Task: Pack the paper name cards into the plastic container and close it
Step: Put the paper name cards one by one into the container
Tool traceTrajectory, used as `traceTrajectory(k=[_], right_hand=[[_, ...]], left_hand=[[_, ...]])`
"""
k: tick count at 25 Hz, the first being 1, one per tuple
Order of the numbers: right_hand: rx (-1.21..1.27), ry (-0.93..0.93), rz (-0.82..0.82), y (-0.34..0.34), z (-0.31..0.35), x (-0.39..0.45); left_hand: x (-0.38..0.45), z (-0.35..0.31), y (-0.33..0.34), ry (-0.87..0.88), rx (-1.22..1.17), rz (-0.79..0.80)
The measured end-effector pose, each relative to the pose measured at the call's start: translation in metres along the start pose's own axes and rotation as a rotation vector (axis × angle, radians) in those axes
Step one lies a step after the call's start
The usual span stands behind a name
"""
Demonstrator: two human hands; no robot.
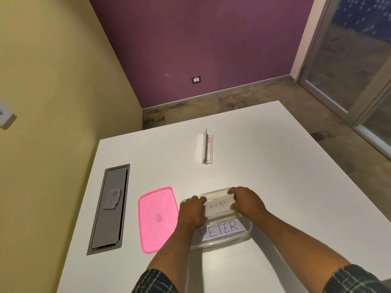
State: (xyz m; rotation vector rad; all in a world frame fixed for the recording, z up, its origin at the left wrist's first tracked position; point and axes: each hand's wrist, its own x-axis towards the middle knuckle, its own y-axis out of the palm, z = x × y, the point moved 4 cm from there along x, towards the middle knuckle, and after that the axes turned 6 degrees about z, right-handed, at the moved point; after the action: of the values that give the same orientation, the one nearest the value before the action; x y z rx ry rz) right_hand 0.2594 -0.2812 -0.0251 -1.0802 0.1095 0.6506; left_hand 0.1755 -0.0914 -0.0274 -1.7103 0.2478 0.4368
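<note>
Two hands work one paper name card inside the clear plastic container. Left hand pinches the card's left end, right hand pinches its right end, fingers curled over the top edge. Visible letters read "MAN"; the rest is hidden under the hands. Card sits in the far half of the container, long axis running left to right along the container's length, writing upright toward the person.

Second card, "PETER", lies flat in the near half of the container, same long axis, text also facing the person.

Step in hand, by my read: seating the second card beside the first. Next move likely needs both hands to let go, then a reach for the pink lid, which lies just left of the container, almost touching it, long axis running away from the person. The lid would need turning to match the container.

One clear stand stands well beyond the container; whether it holds a card I cannot tell.
</note>
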Motion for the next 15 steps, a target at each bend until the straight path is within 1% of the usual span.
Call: traceTrajectory(k=[6, 11, 14, 15], right_hand=[[-0.275, -0.050, -0.036, 0.008, 0.013, 0.001], [-0.504, -0.063, 0.008, 0.017, 0.027, 0.012], [-0.673, -0.134, -0.028, 0.021, 0.036, 0.012], [-0.715, -0.154, 0.013, 0.022, 0.039, 0.010]], left_hand=[[0.010, 0.005, 0.022, -0.026, -0.040, 0.053], [0.018, 0.006, 0.034, -0.046, -0.008, 0.126], [0.023, 0.008, 0.038, -0.027, 0.042, 0.127], [0.024, 0.009, 0.038, -0.023, 0.048, 0.121]])
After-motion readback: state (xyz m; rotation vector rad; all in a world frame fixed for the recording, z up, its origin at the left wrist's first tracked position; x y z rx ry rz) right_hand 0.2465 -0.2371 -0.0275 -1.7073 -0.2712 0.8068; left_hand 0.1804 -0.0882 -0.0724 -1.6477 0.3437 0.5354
